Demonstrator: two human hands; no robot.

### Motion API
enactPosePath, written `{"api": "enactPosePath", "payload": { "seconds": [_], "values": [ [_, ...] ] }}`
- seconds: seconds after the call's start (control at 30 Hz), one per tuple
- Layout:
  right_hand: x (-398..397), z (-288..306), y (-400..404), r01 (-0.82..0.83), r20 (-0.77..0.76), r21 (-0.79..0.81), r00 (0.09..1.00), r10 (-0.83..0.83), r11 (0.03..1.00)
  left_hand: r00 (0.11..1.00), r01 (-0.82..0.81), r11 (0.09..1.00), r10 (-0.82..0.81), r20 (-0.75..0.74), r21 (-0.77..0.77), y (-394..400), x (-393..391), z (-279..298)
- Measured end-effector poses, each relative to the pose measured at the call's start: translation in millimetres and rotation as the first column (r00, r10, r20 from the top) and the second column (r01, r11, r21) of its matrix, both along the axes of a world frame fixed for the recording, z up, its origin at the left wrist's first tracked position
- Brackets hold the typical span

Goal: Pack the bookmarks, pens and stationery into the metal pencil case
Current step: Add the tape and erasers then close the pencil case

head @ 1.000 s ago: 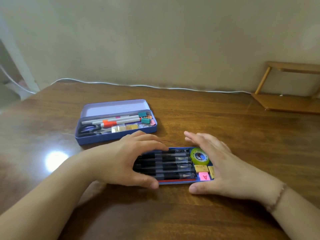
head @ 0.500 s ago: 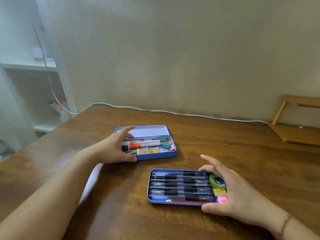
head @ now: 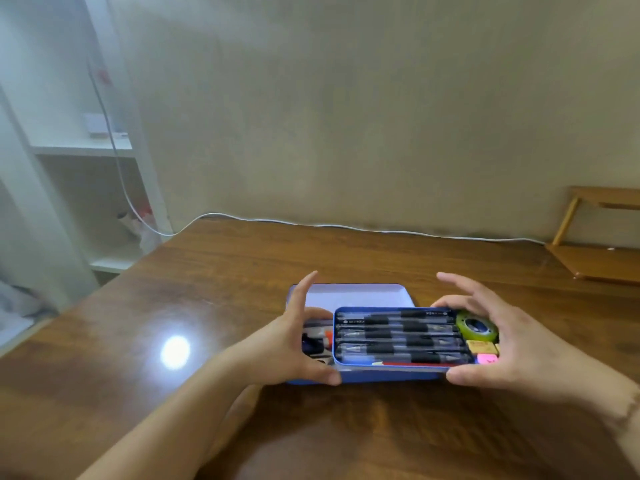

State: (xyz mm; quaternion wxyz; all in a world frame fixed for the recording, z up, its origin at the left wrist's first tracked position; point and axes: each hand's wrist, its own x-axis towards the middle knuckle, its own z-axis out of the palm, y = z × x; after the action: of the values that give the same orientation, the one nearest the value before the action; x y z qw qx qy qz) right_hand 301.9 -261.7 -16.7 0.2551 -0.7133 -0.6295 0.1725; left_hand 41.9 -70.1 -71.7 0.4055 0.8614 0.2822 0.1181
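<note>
The blue metal pencil case (head: 381,375) lies open on the wooden table, its pale lid (head: 353,296) tilted back. An inner tray (head: 335,341) sits over the case, shifted to the right. It carries several black pens (head: 398,337), a green tape roll (head: 476,327), a yellow eraser (head: 479,347) and a pink eraser (head: 487,358). My right hand (head: 519,348) grips the tray's right end, thumb at the front. My left hand (head: 280,348) holds the case's left end, thumb on its front wall. Dark scissors (head: 311,344) and an orange marker (head: 329,337) show in the uncovered left part of the case.
A white cable (head: 346,226) runs along the wall at the table's back edge. A small wooden rack (head: 595,258) stands at the back right. White shelving (head: 86,150) stands beyond the table's left edge (head: 104,289).
The tray lay on the table in front of the case. My right hand has lifted it over the case. My left hand has gone from the tray to the case's left end.
</note>
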Motion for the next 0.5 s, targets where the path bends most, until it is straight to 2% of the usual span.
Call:
{"api": "enactPosePath", "payload": {
  "seconds": [0.07, 0.17, 0.3, 0.5],
  "values": [
    [-2, -4, 2, 0.003, -0.001, 0.0, 1.0, -0.003, 1.0, 0.995, 0.031, 0.995, -0.022, 0.094, -0.09, 0, -9, 2],
    [-9, -12, 13, -0.009, -0.012, -0.015, 1.0, 0.009, 1.0, 0.977, -0.003, 0.982, 0.042, 0.207, -0.187, 8, -32, 5],
    [-24, -27, 33, -0.045, 0.002, -0.027, 0.999, 0.045, 0.999, 0.99, -0.019, 0.997, 0.029, 0.138, -0.075, 8, -46, -2],
    [-31, -39, 52, -0.052, 0.03, 0.019, 0.998, 0.051, 0.998, 0.988, -0.031, 0.999, 0.032, 0.149, -0.006, 9, -43, -10]
  ]
}}
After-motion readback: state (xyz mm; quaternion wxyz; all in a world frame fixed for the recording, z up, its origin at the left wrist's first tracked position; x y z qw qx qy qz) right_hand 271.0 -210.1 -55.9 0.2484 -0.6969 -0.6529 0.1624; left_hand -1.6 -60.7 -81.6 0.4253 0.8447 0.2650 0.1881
